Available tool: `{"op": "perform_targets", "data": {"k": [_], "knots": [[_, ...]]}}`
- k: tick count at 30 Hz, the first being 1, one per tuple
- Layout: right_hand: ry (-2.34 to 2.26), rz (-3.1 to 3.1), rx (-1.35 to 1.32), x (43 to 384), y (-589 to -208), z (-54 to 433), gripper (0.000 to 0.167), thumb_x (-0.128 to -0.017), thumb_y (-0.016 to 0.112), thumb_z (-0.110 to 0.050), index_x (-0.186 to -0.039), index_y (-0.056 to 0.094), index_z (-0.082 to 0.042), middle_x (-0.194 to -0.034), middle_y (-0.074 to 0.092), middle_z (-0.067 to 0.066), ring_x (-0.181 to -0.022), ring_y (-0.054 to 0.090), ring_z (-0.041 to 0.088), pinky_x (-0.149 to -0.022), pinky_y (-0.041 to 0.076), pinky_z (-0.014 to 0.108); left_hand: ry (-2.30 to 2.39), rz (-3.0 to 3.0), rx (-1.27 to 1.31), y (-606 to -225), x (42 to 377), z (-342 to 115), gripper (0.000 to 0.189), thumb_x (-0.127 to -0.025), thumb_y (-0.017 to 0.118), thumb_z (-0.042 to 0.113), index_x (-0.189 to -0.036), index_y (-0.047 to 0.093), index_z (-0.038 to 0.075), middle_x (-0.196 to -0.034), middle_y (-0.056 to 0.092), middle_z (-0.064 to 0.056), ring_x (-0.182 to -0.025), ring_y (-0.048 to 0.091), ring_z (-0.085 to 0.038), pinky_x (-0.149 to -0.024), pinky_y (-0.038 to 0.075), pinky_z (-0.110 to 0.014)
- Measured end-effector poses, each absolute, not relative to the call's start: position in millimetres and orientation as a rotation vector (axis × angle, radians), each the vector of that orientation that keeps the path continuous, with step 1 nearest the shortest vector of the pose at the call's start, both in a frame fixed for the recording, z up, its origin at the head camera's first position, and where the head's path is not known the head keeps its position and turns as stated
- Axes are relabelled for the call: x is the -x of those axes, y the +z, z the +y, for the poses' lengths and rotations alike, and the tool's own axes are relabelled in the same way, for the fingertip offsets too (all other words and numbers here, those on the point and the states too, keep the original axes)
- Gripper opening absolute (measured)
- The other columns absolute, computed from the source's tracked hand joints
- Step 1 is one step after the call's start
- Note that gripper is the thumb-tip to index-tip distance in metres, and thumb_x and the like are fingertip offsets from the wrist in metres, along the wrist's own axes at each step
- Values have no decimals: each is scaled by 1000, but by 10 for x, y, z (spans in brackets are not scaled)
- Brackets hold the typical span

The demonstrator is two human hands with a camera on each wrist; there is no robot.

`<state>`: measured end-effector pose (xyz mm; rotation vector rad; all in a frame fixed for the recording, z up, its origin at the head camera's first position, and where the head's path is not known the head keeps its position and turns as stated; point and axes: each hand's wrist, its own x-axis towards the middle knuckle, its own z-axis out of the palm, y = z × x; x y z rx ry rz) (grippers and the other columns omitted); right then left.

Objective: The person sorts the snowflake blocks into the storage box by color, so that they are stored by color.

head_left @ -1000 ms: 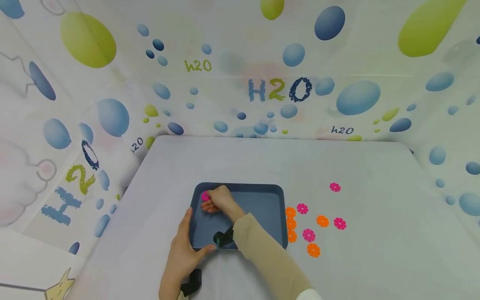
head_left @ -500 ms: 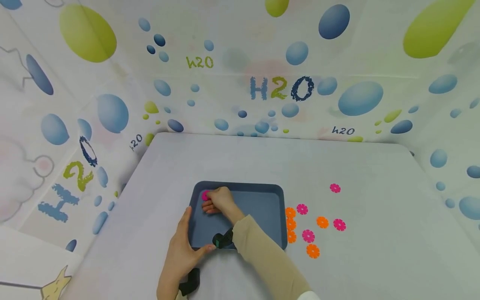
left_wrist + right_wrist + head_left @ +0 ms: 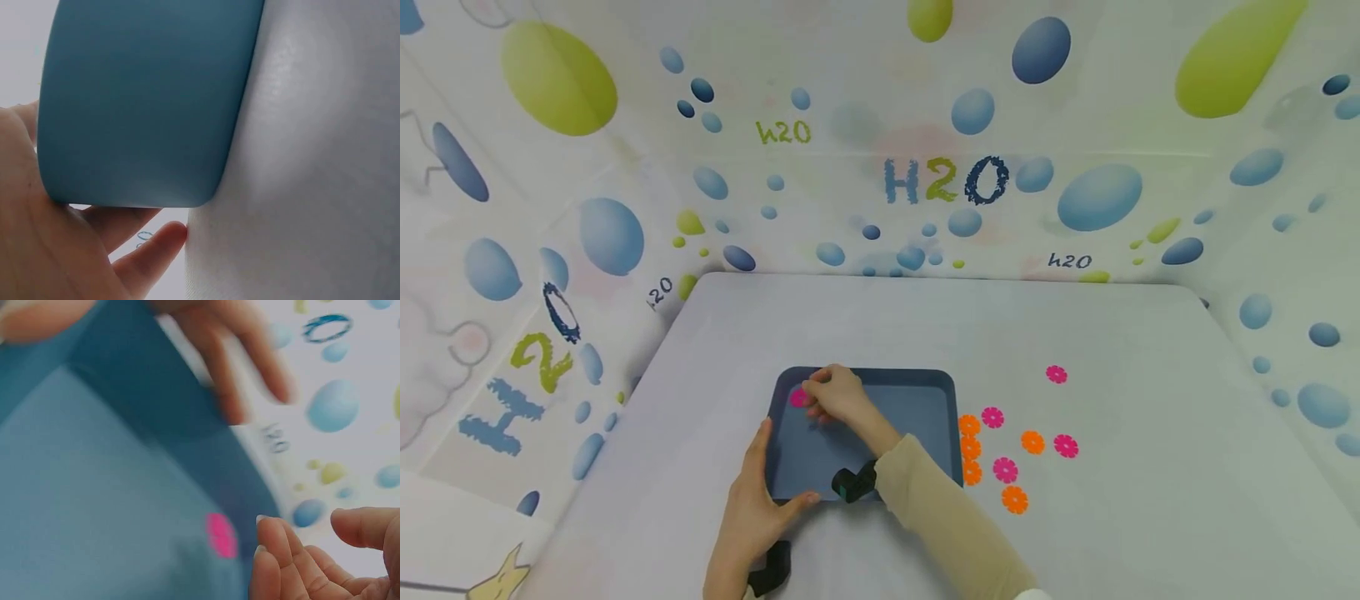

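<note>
A blue-grey rectangular tray [image 3: 880, 450] lies on the white table. My left hand [image 3: 752, 508] holds its near left corner, fingers along the left side and thumb at the front edge; in the left wrist view the palm is close against the tray's outer wall [image 3: 144, 125]. Inside, near the far left corner, lies a pink flower-shaped disc [image 3: 798, 397]. Beside it hovers my right hand [image 3: 838, 396], its thumb parted from the fingertips. The right wrist view shows the pink disc [image 3: 222, 535] flat on the tray floor, apart from the right fingers [image 3: 269, 562].
Right of the tray lie several loose flower discs, orange [image 3: 1033, 442] and pink [image 3: 1066, 446]. Some orange ones [image 3: 970, 448] line up along the tray's right wall. Printed cloth walls [image 3: 850, 200] with blue and green drops stand behind and beside the table. Each wrist wears a black camera [image 3: 853, 482].
My right hand has parted thumb from fingers and lifted slightly off the pink disc, which stays in the tray's far left corner. The left hand keeps its hold. The head view has shifted slightly.
</note>
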<state>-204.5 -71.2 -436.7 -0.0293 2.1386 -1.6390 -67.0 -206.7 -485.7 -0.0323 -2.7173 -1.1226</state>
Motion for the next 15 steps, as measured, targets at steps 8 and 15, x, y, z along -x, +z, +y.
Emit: {"op": "perform_targets", "data": {"k": [8,15], "knots": [[-1814,2221,226,2113,-4041,-94,37,-97,59,-22,-131,55,-8,-115,70,14,-101,68,30,-86,56,46,-1126,-2740,19,-4820,659,-2046,120,-66,88,34,-156,13,6,-153,28,-32,-135,34,-54,-104,35,-66],[-1998,2319,13,2145,-4053,656,37,-96,59,-15,-132,53,-7,-124,65,19,-109,64,33,-92,54,47,-1096,-2758,20,-4789,663,-2034,120,-66,88,36,-155,14,4,-153,27,-33,-135,33,-55,-104,35,-66]]}}
